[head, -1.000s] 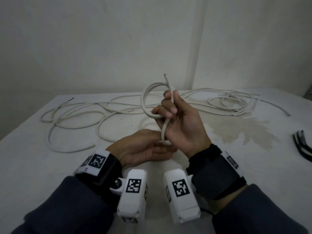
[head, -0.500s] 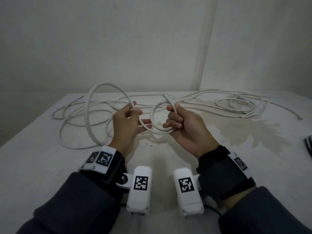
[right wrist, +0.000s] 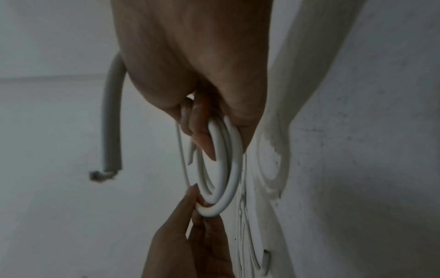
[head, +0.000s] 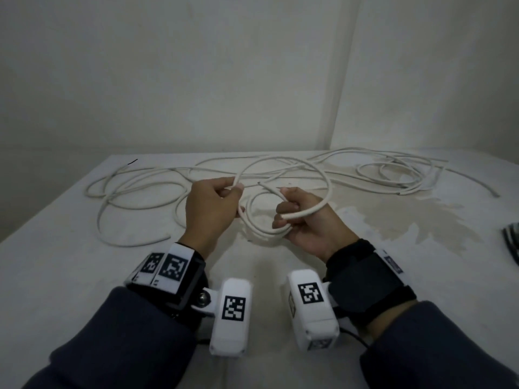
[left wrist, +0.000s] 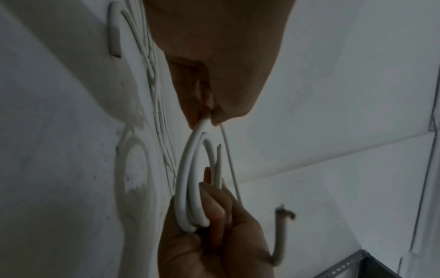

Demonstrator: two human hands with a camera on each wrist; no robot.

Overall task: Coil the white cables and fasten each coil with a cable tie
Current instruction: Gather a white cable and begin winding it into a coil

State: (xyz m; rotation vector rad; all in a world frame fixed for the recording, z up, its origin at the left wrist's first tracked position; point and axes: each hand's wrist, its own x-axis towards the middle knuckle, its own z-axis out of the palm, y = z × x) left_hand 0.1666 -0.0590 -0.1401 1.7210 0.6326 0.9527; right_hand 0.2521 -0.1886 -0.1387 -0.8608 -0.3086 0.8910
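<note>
The white cable (head: 323,175) is gathered into a small coil (head: 262,230) just above the desk (head: 70,262): the right hand (head: 303,220) clamps the stacked turns so they cannot spring apart, while the left hand (head: 213,200) pinches the feeding strand, apparently to lay on another loop.

The left hand (head: 209,204), down by the right wrist a second ago, has come up beside the right hand (head: 304,220) and now pinches the white cable (head: 323,175). The big loop it swung out leftward has been carried over the right hand, thickening the coil (head: 261,230) held there.
</note>
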